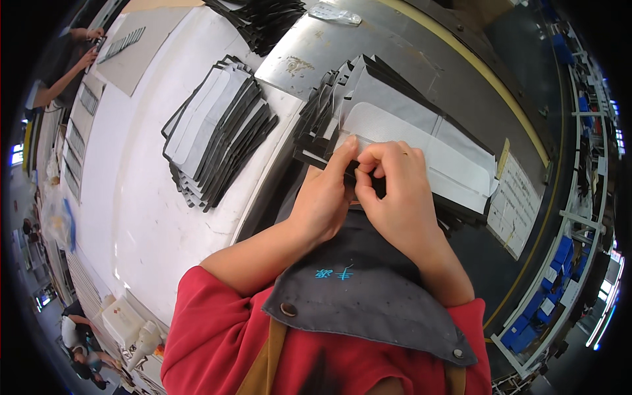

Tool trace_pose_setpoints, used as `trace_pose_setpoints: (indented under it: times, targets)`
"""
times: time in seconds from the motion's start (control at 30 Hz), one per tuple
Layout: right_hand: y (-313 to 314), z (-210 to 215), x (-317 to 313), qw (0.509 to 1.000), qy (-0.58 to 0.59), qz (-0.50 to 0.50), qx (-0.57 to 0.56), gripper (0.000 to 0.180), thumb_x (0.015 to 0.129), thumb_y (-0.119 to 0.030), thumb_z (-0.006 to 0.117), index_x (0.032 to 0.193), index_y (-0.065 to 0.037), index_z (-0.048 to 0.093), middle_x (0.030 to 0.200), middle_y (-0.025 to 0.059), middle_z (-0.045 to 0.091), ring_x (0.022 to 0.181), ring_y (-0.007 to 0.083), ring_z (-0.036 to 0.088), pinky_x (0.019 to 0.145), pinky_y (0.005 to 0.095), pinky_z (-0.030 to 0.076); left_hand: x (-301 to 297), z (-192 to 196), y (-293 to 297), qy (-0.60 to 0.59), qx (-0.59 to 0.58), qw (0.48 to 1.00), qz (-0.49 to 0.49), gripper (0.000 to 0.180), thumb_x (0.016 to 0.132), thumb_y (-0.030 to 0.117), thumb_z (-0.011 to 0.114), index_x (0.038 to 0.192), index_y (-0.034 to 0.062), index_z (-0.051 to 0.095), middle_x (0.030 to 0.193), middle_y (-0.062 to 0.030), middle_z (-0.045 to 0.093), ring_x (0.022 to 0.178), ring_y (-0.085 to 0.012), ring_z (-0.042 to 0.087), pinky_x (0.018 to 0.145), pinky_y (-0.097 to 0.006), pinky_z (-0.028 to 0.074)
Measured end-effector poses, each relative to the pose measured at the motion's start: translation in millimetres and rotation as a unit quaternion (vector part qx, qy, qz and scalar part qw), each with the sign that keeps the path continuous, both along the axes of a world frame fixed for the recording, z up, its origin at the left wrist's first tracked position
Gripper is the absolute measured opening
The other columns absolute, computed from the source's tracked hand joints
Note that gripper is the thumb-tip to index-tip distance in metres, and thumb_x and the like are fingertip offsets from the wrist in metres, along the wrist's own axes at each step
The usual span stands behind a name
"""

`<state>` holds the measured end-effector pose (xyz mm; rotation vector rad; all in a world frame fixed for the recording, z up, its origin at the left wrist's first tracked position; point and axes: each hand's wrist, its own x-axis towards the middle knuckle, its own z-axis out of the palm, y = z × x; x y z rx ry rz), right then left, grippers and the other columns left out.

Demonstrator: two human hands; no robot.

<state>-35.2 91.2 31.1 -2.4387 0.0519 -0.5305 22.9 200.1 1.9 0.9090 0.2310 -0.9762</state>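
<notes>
A red top [204, 342] is being worn, its loose sleeves [197, 299] being ended near the elbows; forearms [253, 257], left hand [326, 201] and right hand [405, 194] are being shown bare. Over it a dark grey apron [378, 296] is being worn, being marked with turquoise stitched characters [324, 273] and fitted with round metal studs [288, 309]. Tan straps [266, 355] are being partly covered by it.

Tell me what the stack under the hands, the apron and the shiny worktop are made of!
Stack: maybe fabric or imitation leather, pale and fairly smooth; thin, black-edged layers show.
Apron: likely woven cloth, dull dark grey; it drapes softly.
Worktop: probably bare metal; it has a grey sheen and brown stains.
</notes>
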Motion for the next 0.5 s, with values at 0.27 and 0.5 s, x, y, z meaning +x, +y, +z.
trace_pose_setpoints:
  times: [0.27, 0.5]
  targets:
    - [-4.4, 0.4, 1.5, 0.997, -0.021, 0.015, -0.079, 0.02, 0.074, -0.001, 0.06, 0.09, -0.006, 0.05, 0.077, 0.0062, 0.051, 0.072, 0.0218, 0.051, 0.064, 0.034, 0.037, -0.9, -5.1, -0.1, -0.021, -0.007, 1.0, 0.002, 0.03, 0.097, 0.032, 0.045, 0.099, 0.0047, 0.057, 0.094, -0.005, 0.059, 0.087, -0.015, 0.059, 0.076, -0.036, 0.052]
    - [-1.0, -7.0, 1.4, 0.992, -0.02, 0.027, -0.12, 0.019, 0.074, 0.001, 0.058, 0.088, -0.006, 0.048, 0.074, 0.0062, 0.048, 0.068, 0.0227, 0.049, 0.064, 0.0339, 0.037, -7.3, 9.0, -5.0, -0.034, 0.013, 0.998, 0.045, 0.021, 0.098, 0.026, 0.046, 0.103, 0.0075, 0.054, 0.093, -0.0016, 0.055, 0.086, -0.011, 0.055, 0.069, -0.029, 0.049]
